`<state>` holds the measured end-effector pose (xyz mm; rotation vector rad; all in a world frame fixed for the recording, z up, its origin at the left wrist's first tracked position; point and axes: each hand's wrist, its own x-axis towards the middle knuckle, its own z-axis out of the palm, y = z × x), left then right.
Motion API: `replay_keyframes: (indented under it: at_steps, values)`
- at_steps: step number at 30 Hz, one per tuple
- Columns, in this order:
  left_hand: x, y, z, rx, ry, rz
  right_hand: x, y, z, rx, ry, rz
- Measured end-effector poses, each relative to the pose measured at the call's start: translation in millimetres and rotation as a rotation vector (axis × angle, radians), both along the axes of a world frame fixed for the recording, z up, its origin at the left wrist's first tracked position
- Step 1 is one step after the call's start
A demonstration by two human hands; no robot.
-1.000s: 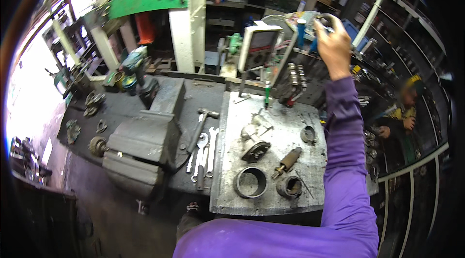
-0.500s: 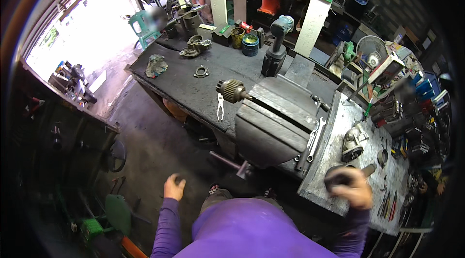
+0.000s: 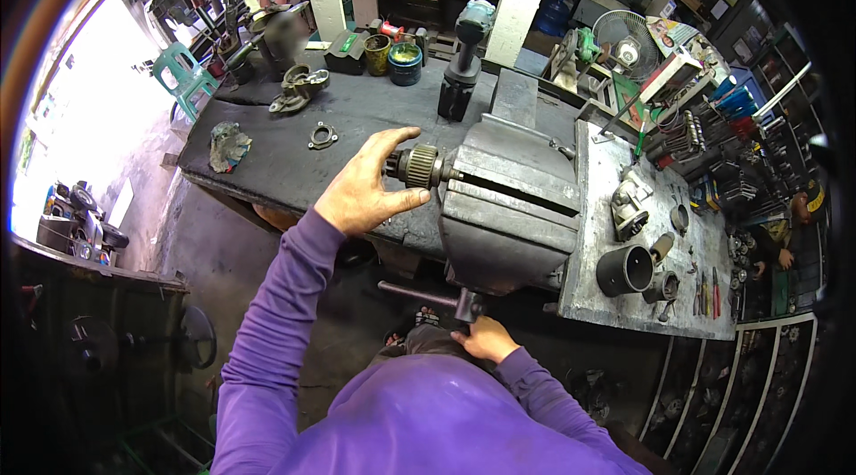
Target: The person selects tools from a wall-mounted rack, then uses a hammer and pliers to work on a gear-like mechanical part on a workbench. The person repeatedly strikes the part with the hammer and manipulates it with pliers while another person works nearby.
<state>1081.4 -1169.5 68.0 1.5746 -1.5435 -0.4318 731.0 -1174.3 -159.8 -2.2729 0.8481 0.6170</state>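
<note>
A toothed metal gear shaft [image 3: 421, 167] sticks out sideways from the jaws of a large bench vise [image 3: 508, 230]. My left hand [image 3: 361, 190] is open beside it, thumb and fingers spread around the toothed end; whether they touch it I cannot tell. My right hand [image 3: 486, 338] is low in front of the vise, closed at the hub end of the vise handle [image 3: 419, 295], with its fingertips partly hidden. Pliers on the bench are mostly covered by my left hand. A dark open cylinder housing [image 3: 624, 270] stands on the metal side table.
On the bench [image 3: 366, 123] lie a metal ring [image 3: 323, 135], a rag [image 3: 229, 148], a cast bracket [image 3: 299, 88], grease tins [image 3: 404, 64] and an upright impact wrench [image 3: 460, 74]. The side table [image 3: 588, 198] bears a cast motor part [image 3: 631, 206] and screwdrivers. Another person's hand [image 3: 786, 257] shows far right.
My right hand has left the cylinder housing on the side table and moved left to the vise handle. My left hand has risen from below the bench to the gear shaft.
</note>
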Motion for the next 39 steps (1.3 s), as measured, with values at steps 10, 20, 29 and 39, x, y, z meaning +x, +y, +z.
replay_keyframes:
  at_steps: [10, 20, 29, 39]
  values:
    - [35.7, -63.4, 16.7, 0.528, 0.339, -0.377, 83.1, 32.2, -81.1, 0.104, -0.62, -0.384]
    - [52.7, -116.6, 4.6, 0.994, 0.534, -0.76, 160.8, 72.9, -94.5, 0.69, -0.775, -1.269]
    - [55.0, -123.9, -13.1, 1.112, 0.788, -0.782, 213.6, 83.0, -116.0, 0.922, -1.01, -2.061]
    - [55.3, -128.5, -12.2, 1.127, 0.732, -0.792, 229.2, 98.7, -133.1, 0.919, -1.18, -1.842]
